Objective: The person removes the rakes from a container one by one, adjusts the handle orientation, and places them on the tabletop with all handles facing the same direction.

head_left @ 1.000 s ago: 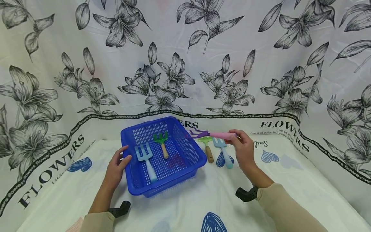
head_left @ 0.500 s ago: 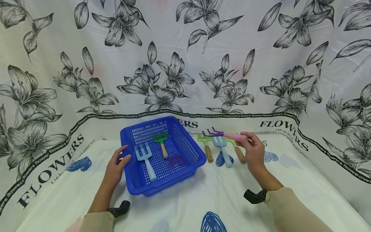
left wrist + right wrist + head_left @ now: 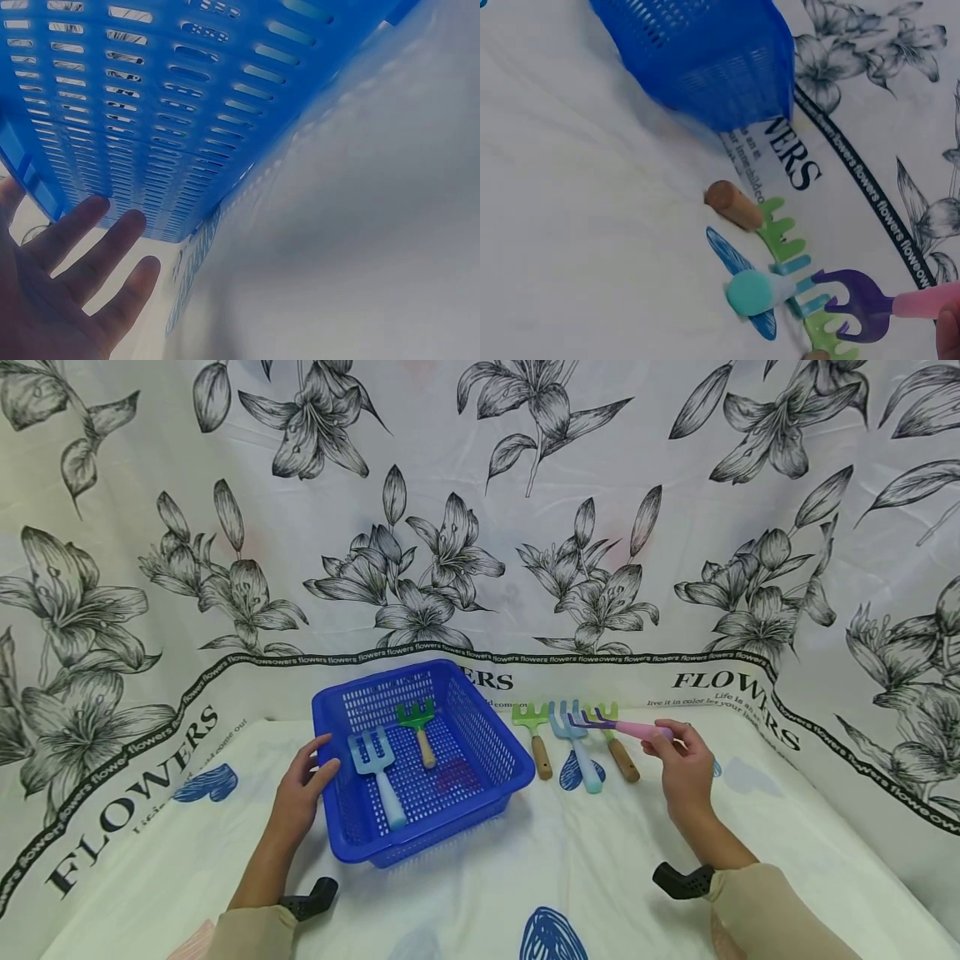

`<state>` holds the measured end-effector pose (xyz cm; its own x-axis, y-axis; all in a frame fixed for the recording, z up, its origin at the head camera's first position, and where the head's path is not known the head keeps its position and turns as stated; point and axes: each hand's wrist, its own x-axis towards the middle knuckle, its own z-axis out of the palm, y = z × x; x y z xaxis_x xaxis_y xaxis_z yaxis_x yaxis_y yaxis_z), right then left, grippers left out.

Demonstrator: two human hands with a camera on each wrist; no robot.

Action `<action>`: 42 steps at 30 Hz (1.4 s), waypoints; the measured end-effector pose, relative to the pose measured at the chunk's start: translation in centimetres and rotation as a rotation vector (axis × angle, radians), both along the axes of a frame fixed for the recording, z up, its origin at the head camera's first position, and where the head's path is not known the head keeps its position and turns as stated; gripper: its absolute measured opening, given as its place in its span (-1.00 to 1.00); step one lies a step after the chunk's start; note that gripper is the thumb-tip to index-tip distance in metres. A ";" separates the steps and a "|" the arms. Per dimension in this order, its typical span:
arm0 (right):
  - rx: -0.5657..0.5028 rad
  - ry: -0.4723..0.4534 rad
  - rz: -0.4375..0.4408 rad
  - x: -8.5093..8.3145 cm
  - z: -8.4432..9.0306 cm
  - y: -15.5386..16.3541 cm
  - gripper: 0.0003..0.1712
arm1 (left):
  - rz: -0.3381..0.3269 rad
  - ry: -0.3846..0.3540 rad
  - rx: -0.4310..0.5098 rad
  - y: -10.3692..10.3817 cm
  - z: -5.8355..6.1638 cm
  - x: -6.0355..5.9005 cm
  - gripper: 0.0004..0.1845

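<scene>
My right hand (image 3: 686,768) pinches the pink handle of a small hand rake (image 3: 637,729) with purple tines. The rake's tines point left, overlapping a light blue fork (image 3: 585,764) in the head view. On either side of that fork lie a green rake with a brown handle (image 3: 542,758) and a similar green rake (image 3: 622,762). My left hand (image 3: 296,797) rests at the left side of a blue plastic basket (image 3: 431,822), fingers (image 3: 112,247) extended along its outer wall. Inside the basket are a light blue fork (image 3: 390,803) and a green rake (image 3: 426,747).
A white cloth (image 3: 480,902) with blue heart prints covers the surface. Behind it rises a flower-printed curtain (image 3: 480,527). Black devices sit at the left wrist (image 3: 311,902) and the right wrist (image 3: 682,881).
My right hand has moved right and slightly down with the hand rake, away from the basket, uncovering the rightmost green rake. The left hand and the basket have stayed put.
</scene>
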<state>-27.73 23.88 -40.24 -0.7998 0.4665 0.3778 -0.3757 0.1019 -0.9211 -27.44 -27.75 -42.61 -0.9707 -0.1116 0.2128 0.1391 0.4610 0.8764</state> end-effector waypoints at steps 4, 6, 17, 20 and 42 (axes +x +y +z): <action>-0.051 0.033 -0.008 -0.1 -0.3 0.6 -0.71 | -0.001 0.004 0.000 0.0 0.0 0.1 -0.28; -0.043 0.024 -0.025 -0.1 -0.4 0.8 -0.71 | 0.001 0.009 -0.001 0.0 0.0 0.1 -0.28; -0.016 -0.047 -0.133 0.4 -0.3 1.8 -0.72 | 0.005 0.026 -0.001 0.1 0.0 0.0 -0.30; 0.020 -0.068 -0.172 0.5 -0.5 2.1 -0.69 | 0.010 0.028 0.000 0.2 0.0 0.0 -0.30; 0.400 -0.261 -0.376 0.7 -3.3 4.6 -0.66 | -0.007 0.028 0.009 0.0 -0.1 0.0 -0.30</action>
<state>-27.06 28.44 -43.53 -0.6976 0.5970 0.3961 -0.0139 0.5415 -0.8406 -27.48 -27.76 -42.71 -0.9651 -0.1069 0.2392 0.1671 0.4522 0.8761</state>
